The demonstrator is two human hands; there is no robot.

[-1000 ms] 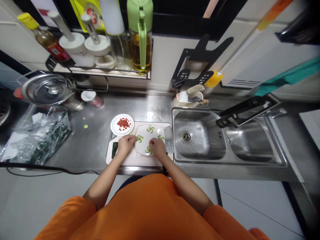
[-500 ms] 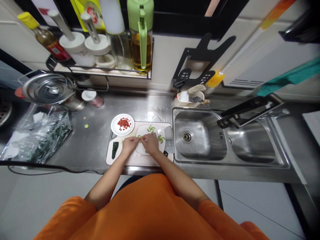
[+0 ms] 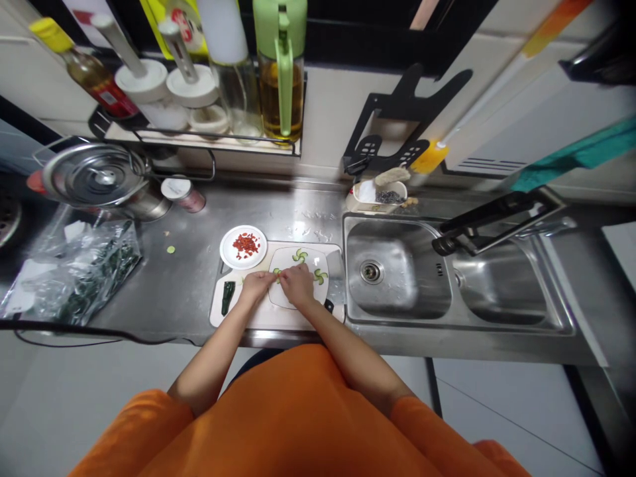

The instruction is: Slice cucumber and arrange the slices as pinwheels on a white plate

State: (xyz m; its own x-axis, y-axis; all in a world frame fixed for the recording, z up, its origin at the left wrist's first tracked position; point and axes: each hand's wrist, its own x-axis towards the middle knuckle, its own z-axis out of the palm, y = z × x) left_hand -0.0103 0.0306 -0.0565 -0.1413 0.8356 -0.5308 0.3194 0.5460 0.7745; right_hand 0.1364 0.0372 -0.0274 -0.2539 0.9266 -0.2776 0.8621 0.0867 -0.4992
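Observation:
My left hand (image 3: 258,286) and my right hand (image 3: 299,287) meet over the left side of a white squarish plate (image 3: 287,301), fingertips pinched together at small cucumber slices (image 3: 277,271). The fingers partly hide these slices. More thin green cucumber slices (image 3: 300,255) lie in curved clusters at the plate's top and right. The plate rests on a pale cutting board (image 3: 261,320). Left of my left hand lies a dark green cucumber piece (image 3: 227,298). A round white plate (image 3: 228,258) holds small red pieces (image 3: 246,246) at the board's upper left.
A knife (image 3: 336,273) lies at the board's right end, beside the double sink (image 3: 387,268). Left on the steel counter are a bag of greens (image 3: 94,268), a lidded pot (image 3: 102,175) and a small jar (image 3: 183,194). Bottles stand on a rack (image 3: 213,141) above.
Both hands stay at the plate's left side; the right hand has shifted very slightly left and its fingertips sit closer to the left hand's. The rest looks unchanged.

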